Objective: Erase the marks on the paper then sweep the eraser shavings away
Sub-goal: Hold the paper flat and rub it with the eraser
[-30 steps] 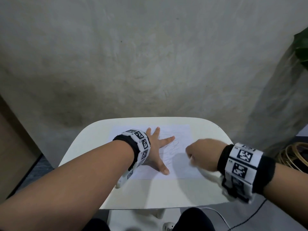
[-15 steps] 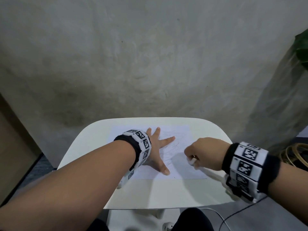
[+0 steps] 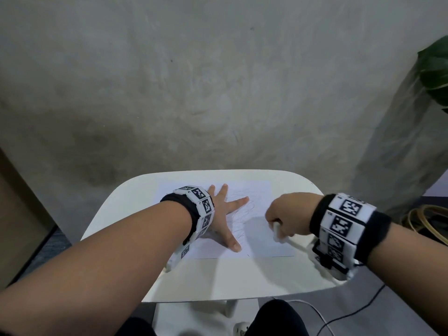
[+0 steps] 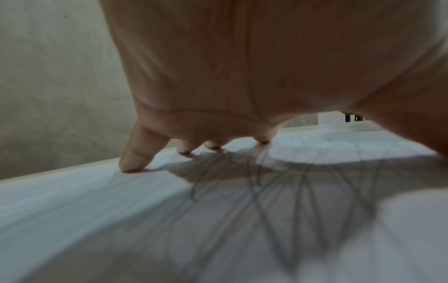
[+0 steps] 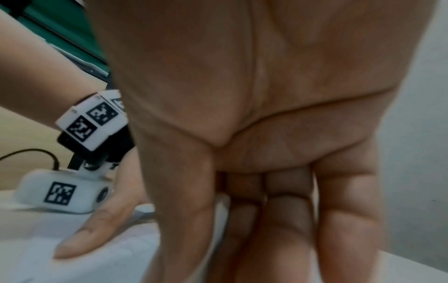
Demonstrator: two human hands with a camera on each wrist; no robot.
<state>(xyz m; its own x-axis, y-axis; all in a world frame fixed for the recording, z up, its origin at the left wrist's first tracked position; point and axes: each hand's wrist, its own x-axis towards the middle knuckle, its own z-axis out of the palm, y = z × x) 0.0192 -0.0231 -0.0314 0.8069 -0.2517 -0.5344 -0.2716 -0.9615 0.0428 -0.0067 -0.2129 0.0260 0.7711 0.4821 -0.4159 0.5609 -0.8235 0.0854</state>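
A white sheet of paper (image 3: 257,192) with grey pencil scribbles (image 3: 242,214) lies on the small white table (image 3: 218,280). My left hand (image 3: 223,212) lies flat on the sheet's left half, fingers spread. The left wrist view shows its fingertips (image 4: 130,164) pressing down beside the scribbles (image 4: 290,191). My right hand (image 3: 286,214) is curled into a fist over the sheet's right part and grips a white eraser (image 3: 276,232), whose lower end touches the paper. In the right wrist view my palm (image 5: 242,95) fills the frame and hides the eraser; the left thumb (image 5: 97,229) rests on the paper.
A grey concrete wall stands right behind the table. A wooden panel (image 3: 14,214) is at the left. Green leaves (image 3: 434,76) and a coiled ring (image 3: 426,221) are at the right. A black cable (image 3: 351,311) runs over the floor near my knees.
My right hand with the eraser has shifted a little to the left over the paper. The left hand has stayed pressed flat in the same place.
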